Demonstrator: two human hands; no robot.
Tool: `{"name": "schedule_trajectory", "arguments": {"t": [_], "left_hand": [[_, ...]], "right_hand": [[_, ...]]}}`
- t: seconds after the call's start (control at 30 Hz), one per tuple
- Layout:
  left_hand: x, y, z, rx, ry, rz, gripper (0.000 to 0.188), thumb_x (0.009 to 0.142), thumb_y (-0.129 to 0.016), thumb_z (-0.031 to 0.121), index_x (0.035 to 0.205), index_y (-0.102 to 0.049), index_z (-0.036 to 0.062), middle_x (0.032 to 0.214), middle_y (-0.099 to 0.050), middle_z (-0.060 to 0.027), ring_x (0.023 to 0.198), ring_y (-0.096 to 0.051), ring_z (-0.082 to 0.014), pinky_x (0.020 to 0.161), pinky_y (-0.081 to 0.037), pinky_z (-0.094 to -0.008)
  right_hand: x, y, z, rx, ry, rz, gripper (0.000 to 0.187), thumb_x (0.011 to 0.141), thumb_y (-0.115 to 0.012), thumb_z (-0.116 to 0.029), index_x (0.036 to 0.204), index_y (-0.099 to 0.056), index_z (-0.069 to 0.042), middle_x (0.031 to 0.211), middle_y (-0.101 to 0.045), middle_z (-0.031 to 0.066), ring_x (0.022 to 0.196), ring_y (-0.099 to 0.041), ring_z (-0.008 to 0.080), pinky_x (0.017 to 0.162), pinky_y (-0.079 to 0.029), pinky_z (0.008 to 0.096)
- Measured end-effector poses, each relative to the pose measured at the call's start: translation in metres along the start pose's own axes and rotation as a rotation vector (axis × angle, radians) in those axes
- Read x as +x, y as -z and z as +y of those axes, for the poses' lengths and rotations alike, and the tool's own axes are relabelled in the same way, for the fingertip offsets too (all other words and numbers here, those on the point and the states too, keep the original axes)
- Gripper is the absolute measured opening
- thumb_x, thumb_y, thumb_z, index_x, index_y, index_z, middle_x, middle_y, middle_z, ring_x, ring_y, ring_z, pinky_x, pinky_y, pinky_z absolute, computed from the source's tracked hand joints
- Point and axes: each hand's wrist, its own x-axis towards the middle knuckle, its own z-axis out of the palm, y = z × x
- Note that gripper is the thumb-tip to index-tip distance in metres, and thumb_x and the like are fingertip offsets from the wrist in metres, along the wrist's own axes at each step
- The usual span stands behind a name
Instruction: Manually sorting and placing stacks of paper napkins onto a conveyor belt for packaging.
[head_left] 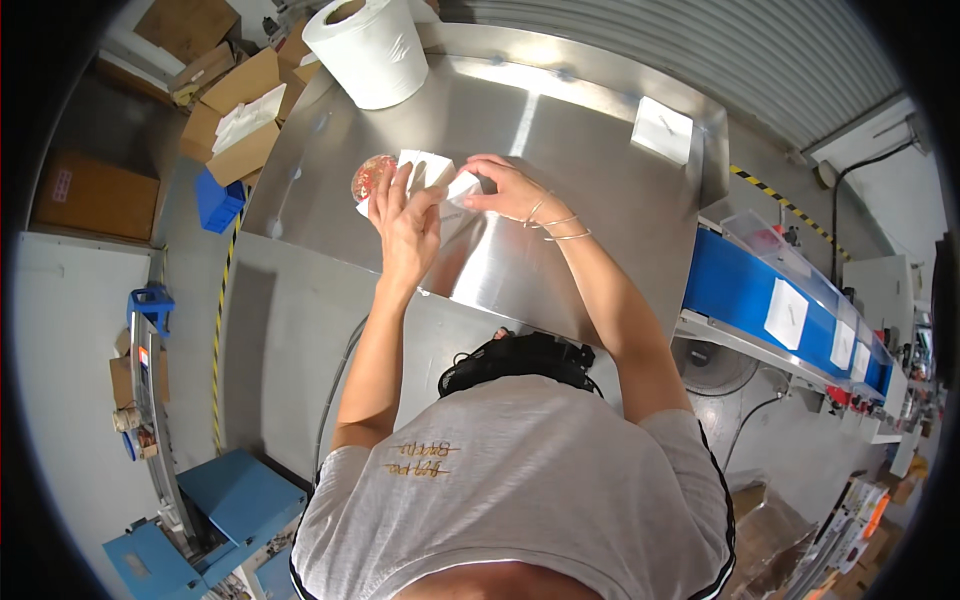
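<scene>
Here, white box (428, 168), between both hands' fingers (397, 190)

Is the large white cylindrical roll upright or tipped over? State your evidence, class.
The large white cylindrical roll is upright: its core hole faces up, its other end on the silver metal table.

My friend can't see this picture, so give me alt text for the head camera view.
A person's left hand and right hand handle white card packaging beside a round reddish item over a metal table. A big white roll stands toward the far left; a blue conveyor with white packages is at right.
</scene>
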Motion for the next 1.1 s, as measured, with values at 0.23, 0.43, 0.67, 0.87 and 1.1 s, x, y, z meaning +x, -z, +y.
{"name": "schedule_trajectory", "arguments": {"t": [0.23, 0.43, 0.67, 0.87, 1.1], "left_hand": [[0.001, 0.001, -0.038, 0.093, 0.012, 0.059, 0.029, 0.083, -0.066, 0.014, 0.112, -0.064, 0.0111, 0.128, -0.053, -0.0131, 0.123, -0.046, -0.0286, 0.103, -0.030, -0.0483], [0.007, 0.005, -0.021, 0.163, 0.048, 0.050, 0.023, 0.082, -0.063, 0.003, 0.104, -0.066, 0.0076, 0.124, -0.059, -0.0113, 0.118, -0.052, -0.0307, 0.097, -0.042, -0.0430], [0.002, 0.000, -0.036, 0.029, -0.027, 0.123, 0.031, 0.076, -0.067, 0.002, 0.104, -0.069, 0.0151, 0.119, -0.059, -0.0119, 0.116, -0.052, -0.0290, 0.098, -0.036, -0.0452], [-0.002, -0.003, -0.025, 0.048, 0.029, 0.109, 0.026, 0.078, -0.064, 0.001, 0.101, -0.071, 0.0118, 0.121, -0.059, -0.0138, 0.121, -0.047, -0.0333, 0.106, -0.029, -0.0498], [-0.003, 0.005, -0.019, 0.015, 0.081, 0.029, 0.025, 0.076, -0.065, 0.003, 0.098, -0.071, 0.0145, 0.129, -0.051, -0.0126, 0.128, -0.038, -0.0347, 0.108, -0.019, -0.0520]], "right_hand": [[-0.085, 0.018, 0.013, 0.528, -0.374, 0.373, 0.033, 0.092, -0.061, -0.025, 0.112, -0.052, -0.001, 0.096, -0.058, 0.0009, 0.086, -0.052, 0.0079, 0.074, -0.045, 0.0246], [-0.257, 0.120, 0.080, -0.286, -0.790, 0.826, 0.028, 0.091, -0.062, -0.031, 0.094, -0.063, -0.003, 0.065, -0.051, 0.0022, 0.063, -0.044, 0.0112, 0.055, -0.040, 0.0299], [-0.324, 0.182, 0.067, -1.279, -0.995, 1.028, 0.056, 0.084, -0.064, -0.040, 0.126, -0.050, -0.005, 0.110, -0.061, 0.0206, 0.092, -0.059, 0.0399, 0.078, -0.048, 0.0476], [-0.170, 0.094, 0.057, -0.765, -0.329, 0.620, 0.048, 0.082, -0.067, -0.023, 0.123, -0.052, -0.004, 0.116, -0.059, 0.0192, 0.106, -0.056, 0.0361, 0.092, -0.044, 0.0428], [-0.012, -0.005, -0.012, 0.038, -0.176, 0.161, 0.049, 0.079, -0.072, -0.014, 0.124, -0.054, -0.011, 0.122, -0.057, 0.0091, 0.107, -0.058, 0.0245, 0.088, -0.048, 0.0366]]}}
